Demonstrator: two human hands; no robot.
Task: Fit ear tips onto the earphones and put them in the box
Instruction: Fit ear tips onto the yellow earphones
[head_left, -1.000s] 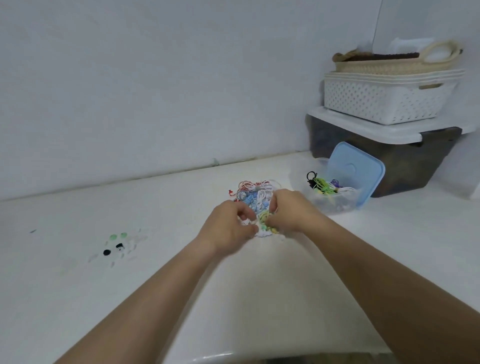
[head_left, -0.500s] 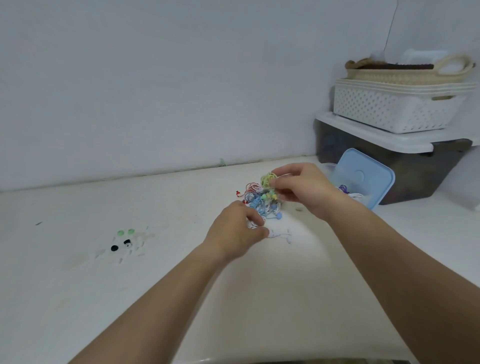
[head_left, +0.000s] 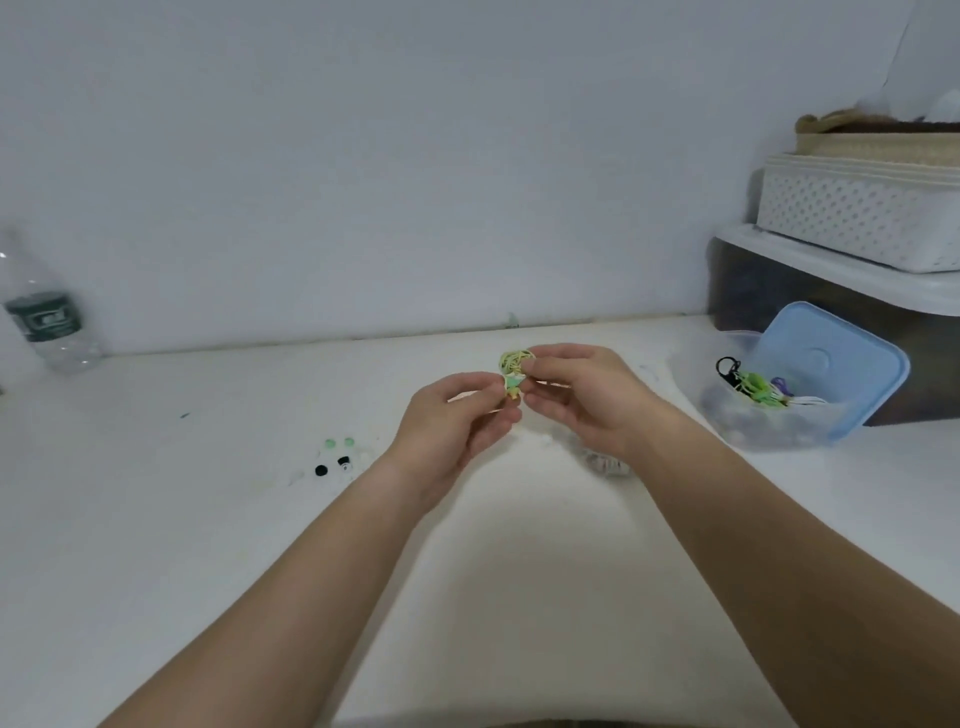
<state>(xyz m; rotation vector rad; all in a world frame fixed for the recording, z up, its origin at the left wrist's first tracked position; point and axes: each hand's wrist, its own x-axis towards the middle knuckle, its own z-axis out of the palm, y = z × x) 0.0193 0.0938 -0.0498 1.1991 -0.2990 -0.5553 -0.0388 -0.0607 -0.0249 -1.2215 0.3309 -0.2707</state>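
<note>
Earphones (head_left: 514, 370): one yellow-green coiled set, held above the white surface (head_left: 208, 519), left of the clear plastic box (head_left: 753, 426).
Fingers (head_left: 485, 392): left hand (head_left: 457, 426) and right hand (head_left: 587, 397) both pinch that set.
Ear tips (head_left: 321, 470): two green, two black, farther left of the box.

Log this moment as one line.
left hand: pinches green earphones | right hand: holds same bundle | box: open | ear tips: on table
</note>
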